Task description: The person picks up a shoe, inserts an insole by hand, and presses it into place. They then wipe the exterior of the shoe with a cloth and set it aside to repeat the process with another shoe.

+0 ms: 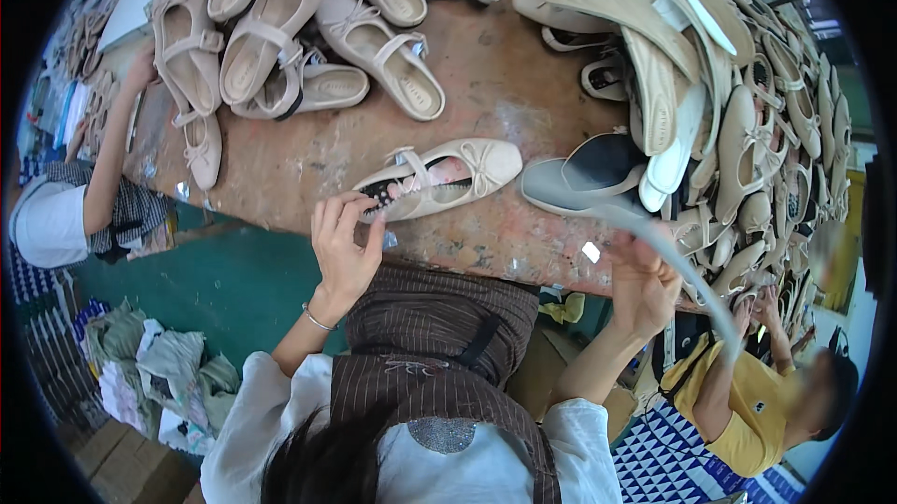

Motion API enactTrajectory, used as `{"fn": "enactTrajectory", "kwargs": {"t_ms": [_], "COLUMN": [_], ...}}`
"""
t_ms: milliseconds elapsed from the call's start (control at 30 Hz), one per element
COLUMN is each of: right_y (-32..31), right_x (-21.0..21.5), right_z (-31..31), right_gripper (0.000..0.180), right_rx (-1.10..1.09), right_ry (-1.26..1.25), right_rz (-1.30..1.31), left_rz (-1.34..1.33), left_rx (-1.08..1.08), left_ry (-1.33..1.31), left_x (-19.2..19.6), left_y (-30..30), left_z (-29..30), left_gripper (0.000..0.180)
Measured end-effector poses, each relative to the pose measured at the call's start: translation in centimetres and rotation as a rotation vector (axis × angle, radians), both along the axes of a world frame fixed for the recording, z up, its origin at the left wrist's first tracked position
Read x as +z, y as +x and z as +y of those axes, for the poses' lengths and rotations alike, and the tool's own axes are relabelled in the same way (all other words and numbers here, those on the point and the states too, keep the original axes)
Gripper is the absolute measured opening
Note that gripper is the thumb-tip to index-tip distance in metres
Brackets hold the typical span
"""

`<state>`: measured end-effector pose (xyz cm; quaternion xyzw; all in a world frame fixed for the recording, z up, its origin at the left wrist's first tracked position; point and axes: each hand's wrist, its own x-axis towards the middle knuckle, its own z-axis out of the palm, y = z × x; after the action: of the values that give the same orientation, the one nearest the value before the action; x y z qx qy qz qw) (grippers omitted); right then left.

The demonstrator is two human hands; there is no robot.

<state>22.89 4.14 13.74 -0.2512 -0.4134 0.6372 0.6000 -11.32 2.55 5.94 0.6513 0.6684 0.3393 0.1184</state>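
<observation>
Fingers (pixel 348 214) of the left hand (pixel 342 247): closed together on the heel end of a beige flat shoe (pixel 439 179), thumb at its near side.
Beige flat shoe: lies on its sole on the brown worktable (pixel 299 163), toe with bow pointing right, strap across the middle, dark dotted insole showing at the heel.
Right hand (pixel 643 282): raised near the table's front edge, fingers curled around a long pale strip (pixel 687 270), which bends from above the table down toward the lower right; the exact grip is partly hidden.
Grey slip-on shoe (pixel 584 177): on the table just right of the beige shoe's toe, dark inside.
Heap of beige shoes (pixel 280 28): upper left of the table, mostly strapped flats, well apart from the held one.
Pile of pale soles and shoes (pixel 710 84): right side of the table, stacked high.
Person in yellow shirt (pixel 747 401): lower right, below the table.
Another person's arm (pixel 112 140): left edge, reaching to the table.
Cloth scraps (pixel 159 369): on the green floor, lower left.
</observation>
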Motion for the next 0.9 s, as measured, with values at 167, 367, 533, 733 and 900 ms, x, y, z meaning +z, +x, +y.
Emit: {"fn": "enactTrajectory", "kwargs": {"t_ms": [167, 367, 533, 733, 900], "right_y": [-3.7, -7.9, -6.8, -11.2, -16.8], "right_x": [-2.7, -4.6, -3.3, -5.9, -10.2], "right_z": [0.2, 1.5, 1.8, 0.5, 0.8], "right_gripper": [0.025, 0.07, 0.064, 0.045, 0.035], "right_rx": [-0.284, 0.094, -0.186, -0.069, -0.061], "right_ry": [-0.411, -0.42, -0.059, 0.612, 0.572], "right_rz": [-0.205, 0.34, -0.924, -1.66, -1.433], "left_rz": [0.086, -0.063, -0.138, -0.406, -0.55], "left_rx": [-0.186, -0.362, -0.308, 0.202, 0.19], "left_ry": [-0.086, -0.195, -0.182, -0.193, -0.258], "left_x": [-1.6, -1.6, -0.7, -3.4, -4.8], "left_y": [1.2, -2.6, -5.3, -4.7, -5.6], "left_z": [-0.3, 2.2, 0.5, -0.3, 0.3], "left_gripper": [0.03, 0.018, 0.024, 0.054, 0.059]}}
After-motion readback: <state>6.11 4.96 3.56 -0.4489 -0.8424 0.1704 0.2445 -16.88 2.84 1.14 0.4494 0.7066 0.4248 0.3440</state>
